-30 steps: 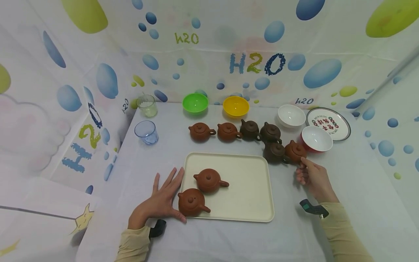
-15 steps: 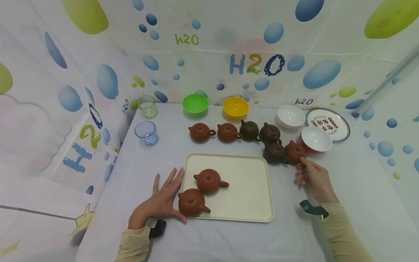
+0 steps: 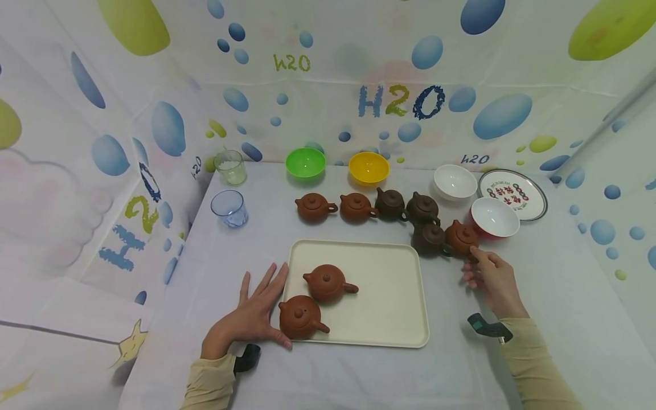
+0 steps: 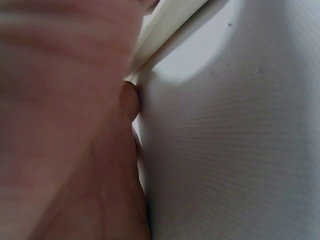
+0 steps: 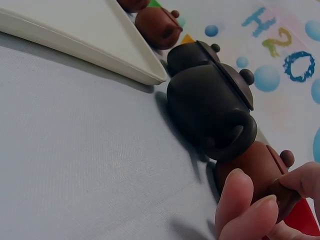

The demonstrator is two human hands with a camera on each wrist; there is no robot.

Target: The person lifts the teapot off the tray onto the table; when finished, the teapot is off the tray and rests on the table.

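My right hand (image 3: 493, 282) pinches the handle of a small reddish-brown teapot (image 3: 460, 238) at the right end of the teapot group. In the right wrist view, thumb and finger close on that handle beside a dark brown teapot (image 5: 210, 102). My left hand (image 3: 256, 313) lies with fingers spread along the left edge of a cream tray (image 3: 379, 319). Two larger reddish-brown teapots stand on the tray's left side: one teapot (image 3: 327, 283) farther in, the other teapot (image 3: 299, 316) at the near left corner by my thumb. The left wrist view is mostly filled by my palm (image 4: 75, 150).
Behind the tray stand two small reddish teapots (image 3: 314, 207) and several dark ones. Farther back are a green bowl (image 3: 306, 163), a yellow bowl (image 3: 369, 168) and a white bowl (image 3: 455, 182). A red-sided bowl (image 3: 495, 217) and a plate (image 3: 533, 196) sit right, two glasses (image 3: 229, 208) left.
Almost nothing moves. My right hand stays at the small teapot's handle, and my left hand keeps its place at the tray; the head view shifts very slightly.
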